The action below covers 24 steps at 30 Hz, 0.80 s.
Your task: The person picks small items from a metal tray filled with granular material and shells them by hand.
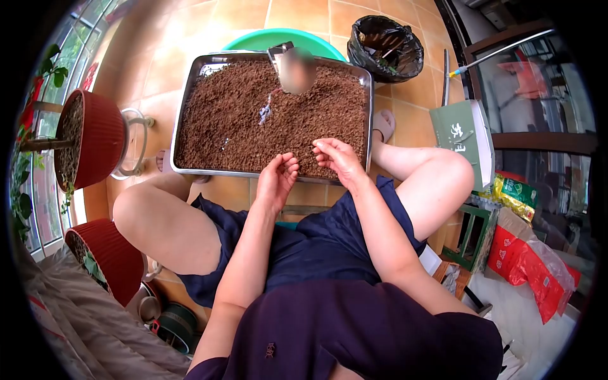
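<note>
A metal tray [178,136] filled with brown granular soil [234,120] lies in front of me. My left hand [280,177] hovers over its near edge, palm turned inward, with its fingers curled toward the thumb; what it holds, if anything, is too small to make out. Over the soil just to the right, my right hand [340,159] has thumb and forefinger pinched together, and I cannot tell what is between them. A small whitish, crumpled scrap [265,114] rests on the soil. Near the tray's far edge stands a dark-framed object [276,56], partly hidden by a blurred patch.
Beyond the tray sits a green basin [253,40], with a black-bagged bin [354,54] at its right. Red flowerpots [101,139] stand on the left. A green box [465,140], a red package [522,266] and a green-yellow packet [516,196] are on the right.
</note>
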Available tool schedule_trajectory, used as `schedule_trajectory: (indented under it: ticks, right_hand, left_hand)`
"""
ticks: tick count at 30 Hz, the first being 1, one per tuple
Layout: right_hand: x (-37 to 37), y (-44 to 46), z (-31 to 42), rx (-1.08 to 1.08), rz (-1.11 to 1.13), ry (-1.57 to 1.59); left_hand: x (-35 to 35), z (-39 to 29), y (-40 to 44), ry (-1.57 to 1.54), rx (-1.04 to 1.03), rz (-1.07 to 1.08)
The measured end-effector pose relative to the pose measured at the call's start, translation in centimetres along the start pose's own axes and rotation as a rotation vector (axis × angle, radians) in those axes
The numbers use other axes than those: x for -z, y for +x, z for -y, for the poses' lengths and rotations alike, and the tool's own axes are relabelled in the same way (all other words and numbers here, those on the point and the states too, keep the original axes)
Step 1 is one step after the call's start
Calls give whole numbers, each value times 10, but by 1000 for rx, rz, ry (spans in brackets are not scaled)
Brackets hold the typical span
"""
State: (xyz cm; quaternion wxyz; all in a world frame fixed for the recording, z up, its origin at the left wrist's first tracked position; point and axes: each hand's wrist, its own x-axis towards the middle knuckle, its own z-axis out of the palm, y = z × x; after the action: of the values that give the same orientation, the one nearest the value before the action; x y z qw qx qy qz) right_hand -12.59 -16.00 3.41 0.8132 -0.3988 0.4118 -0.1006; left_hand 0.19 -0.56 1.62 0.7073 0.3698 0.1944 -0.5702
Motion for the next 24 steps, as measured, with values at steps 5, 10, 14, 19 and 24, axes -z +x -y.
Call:
schedule_trajectory:
  ticks: [5, 10, 14, 19, 24]
  right_hand:
    - [-14, -4, -4, 20, 34, -37]
    - [-23, -2, -7, 83, 49, -119]
    - [-29, -3, -8, 135, 79, -223]
    - [-37, -6, -14, 169, 132, -218]
    - [-35, -7, -6, 156, 51, -180]
  left_hand:
    - [-7, 0, -6, 78, -23, 93]
    - [-14, 1, -8, 179, -46, 119]
    - [-9, 3, -5, 180, -57, 117]
    - [-8, 5, -4, 121, -72, 55]
    - [-6, -1, -4, 58, -116, 22]
